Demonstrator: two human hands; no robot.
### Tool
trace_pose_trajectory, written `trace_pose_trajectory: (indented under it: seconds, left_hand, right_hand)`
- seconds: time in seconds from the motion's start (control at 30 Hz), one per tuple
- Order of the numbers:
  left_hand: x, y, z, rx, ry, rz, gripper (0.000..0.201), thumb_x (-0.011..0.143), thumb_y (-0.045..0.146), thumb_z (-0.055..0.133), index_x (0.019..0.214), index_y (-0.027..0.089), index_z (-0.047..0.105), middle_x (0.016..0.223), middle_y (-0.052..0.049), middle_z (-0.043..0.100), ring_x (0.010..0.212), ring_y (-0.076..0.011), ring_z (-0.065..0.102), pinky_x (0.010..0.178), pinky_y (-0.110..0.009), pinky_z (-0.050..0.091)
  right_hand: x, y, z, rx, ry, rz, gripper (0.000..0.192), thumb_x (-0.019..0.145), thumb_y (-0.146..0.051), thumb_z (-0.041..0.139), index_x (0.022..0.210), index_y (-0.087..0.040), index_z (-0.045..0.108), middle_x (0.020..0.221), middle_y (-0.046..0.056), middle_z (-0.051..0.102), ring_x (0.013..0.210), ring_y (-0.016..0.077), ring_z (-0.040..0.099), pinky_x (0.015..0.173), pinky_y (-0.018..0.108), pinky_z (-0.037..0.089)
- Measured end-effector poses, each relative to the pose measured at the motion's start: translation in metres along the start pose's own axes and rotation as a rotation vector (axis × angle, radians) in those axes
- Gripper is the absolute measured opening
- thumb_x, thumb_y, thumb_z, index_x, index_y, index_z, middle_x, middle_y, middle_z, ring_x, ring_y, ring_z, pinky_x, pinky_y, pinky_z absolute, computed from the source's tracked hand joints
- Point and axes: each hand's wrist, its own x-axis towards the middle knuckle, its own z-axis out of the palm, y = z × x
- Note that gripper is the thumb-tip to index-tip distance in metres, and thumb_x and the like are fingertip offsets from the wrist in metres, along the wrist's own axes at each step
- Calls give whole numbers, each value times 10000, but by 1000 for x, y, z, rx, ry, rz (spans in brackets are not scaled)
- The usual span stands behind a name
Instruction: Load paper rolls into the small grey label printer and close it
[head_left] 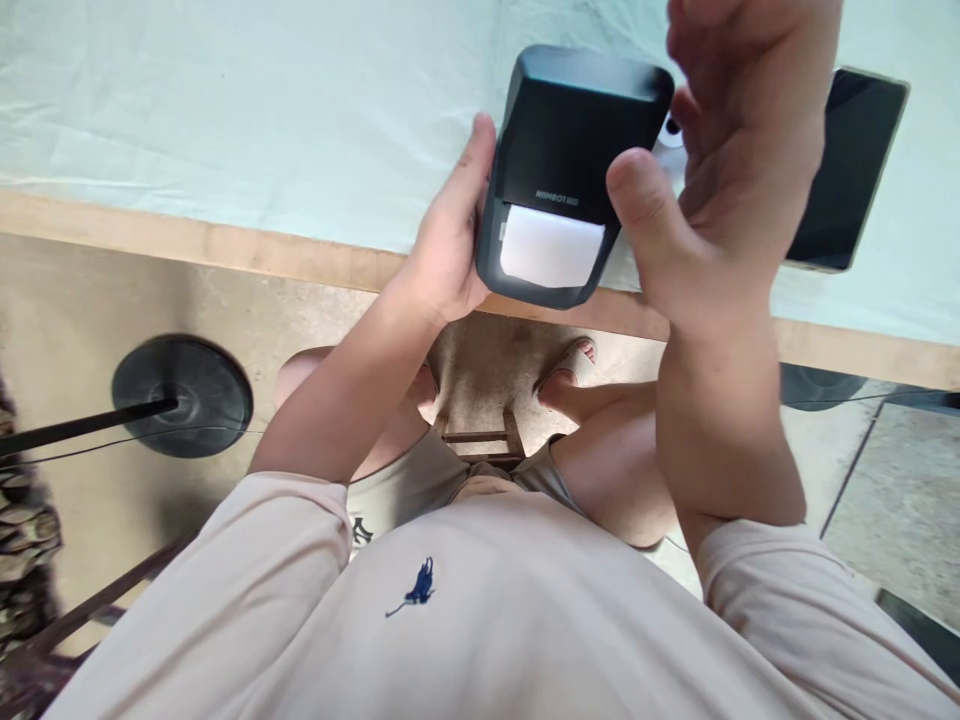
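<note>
My left hand (454,235) is closed around the left side of a black handheld label printer (577,130), its thumb along the edge. The printer is held tilted above the front edge of the table. Below the lettering on its face, a white label (553,248) shows in the window. My right hand (731,170) hovers at the printer's right side, its thumb apart from the fingers and overlapping the printer's edge. Those fingers are partly curled and cut off by the top of the picture. A small white item (670,136) with a dark spot is partly hidden behind this hand.
A dark-screened phone or tablet (851,175) lies right of my right hand on the pale green tablecloth (247,110). The table's wooden edge (187,235) runs above my knees. A round black stand base (184,395) with a pole is on the floor at left.
</note>
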Motion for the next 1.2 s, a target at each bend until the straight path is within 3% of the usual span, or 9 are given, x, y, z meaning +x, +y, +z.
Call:
trace_pose_trajectory:
  seconds: [0.2,0.37,0.5,0.57,0.67,0.8,0.93,1.07,1.2]
  left_hand:
    - [8,-3,0,13,-60,132,315,879,421,427,932,189,633,703,-10,567,1127,-189,584,913,-274,537]
    - [8,-2,3,13,-77,198,228,865,276,459,742,171,620,654,4,567,1101,-168,599,857,-208,551]
    - [5,2,6,0,-124,76,334,869,434,440,788,169,627,747,-11,615,1135,-198,580,858,-237,553]
    - [2,3,7,38,-194,24,332,879,435,427,905,177,633,830,-23,637,1132,-201,578,862,-250,540]
    - [-1,4,9,79,-265,68,254,890,317,422,957,181,627,902,-43,649,1059,-197,609,789,-237,527]
    - [-2,0,9,92,-270,147,302,909,338,371,963,154,604,784,-23,604,922,-152,635,721,-217,493]
    - [-3,0,9,152,-265,141,150,867,270,476,941,227,599,778,-4,576,687,-78,558,621,-185,444]
    - [-6,1,12,200,-234,126,248,865,207,479,1094,173,568,853,2,557,682,-8,496,695,-141,425]
    - [-7,1,14,136,-203,122,201,859,220,506,1035,161,584,834,-12,583,685,-36,531,676,-151,436]
  right_hand:
    - [4,5,-6,-64,-155,-119,549,773,-382,549,1232,-107,428,1238,87,443,1249,150,399,1102,319,390]
    - [3,-10,-14,-173,-214,-143,604,784,-417,545,1251,-49,442,1270,126,420,1295,168,357,1118,292,372]
    - [3,-18,-18,-358,-8,-18,584,748,-478,577,1158,-67,510,1152,101,494,958,136,541,779,257,484]
    - [3,-19,-14,-324,169,57,473,798,-480,500,1122,-136,514,1084,23,517,701,33,530,598,207,403]
    - [3,-19,-7,-144,377,67,306,855,-351,432,1119,-207,487,1026,-34,521,634,-24,520,561,165,351]
    - [1,-18,-11,-337,49,7,216,815,-239,502,1011,-153,532,930,-21,589,712,35,561,629,184,419]
    - [3,-20,-18,-644,-330,219,385,739,-283,555,1121,-274,513,1069,-43,596,864,175,606,801,347,490]
    - [8,-24,-15,-764,-412,365,473,743,-343,530,1207,-384,448,1089,-36,603,1043,318,570,815,514,467]
    - [7,-27,-22,-583,-357,322,415,727,-324,558,1137,-345,501,1034,-38,611,914,187,600,712,311,473]
